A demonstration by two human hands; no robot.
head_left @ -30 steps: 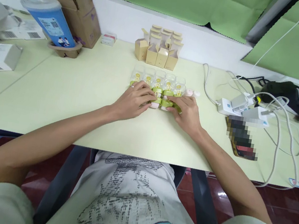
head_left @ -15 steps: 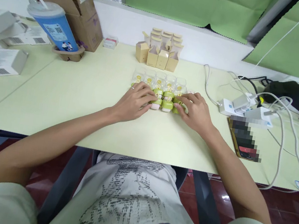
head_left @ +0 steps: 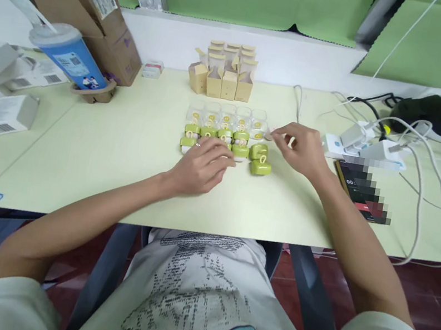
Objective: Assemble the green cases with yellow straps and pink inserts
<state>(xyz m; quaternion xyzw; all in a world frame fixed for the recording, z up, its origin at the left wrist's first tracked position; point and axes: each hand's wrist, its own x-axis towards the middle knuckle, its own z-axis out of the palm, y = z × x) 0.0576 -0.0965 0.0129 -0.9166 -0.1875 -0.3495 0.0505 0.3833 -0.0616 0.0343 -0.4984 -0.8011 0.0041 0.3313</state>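
Observation:
Two rows of small containers with green looped caps (head_left: pixel 241 138) and pale bodies stand on the table. My left hand (head_left: pixel 202 166) lies over the front row, fingers stretched out and partly hiding it. At the right end, two green caps (head_left: pixel 261 167) sit slightly apart, with no pale body visible under them. Behind the rows stand several clear cups (head_left: pixel 228 114) with yellow prints. My right hand (head_left: pixel 302 147) is beside the rightmost cups, thumb and forefinger pinched at a small pale pink piece (head_left: pixel 269 134), which is partly hidden.
Open cardboard boxes (head_left: pixel 222 81) stand at the back. To the left are white boxes (head_left: pixel 5 112), a blue drink cup (head_left: pixel 73 59) and a brown carton (head_left: pixel 118 41). A phone (head_left: pixel 357 191), a power strip (head_left: pixel 333 147), cables and a black device (head_left: pixel 435 119) lie right.
My right hand has left the green caps at the row's right end and moved back to the pink piece. My left hand has come slightly nearer me. The view has shifted.

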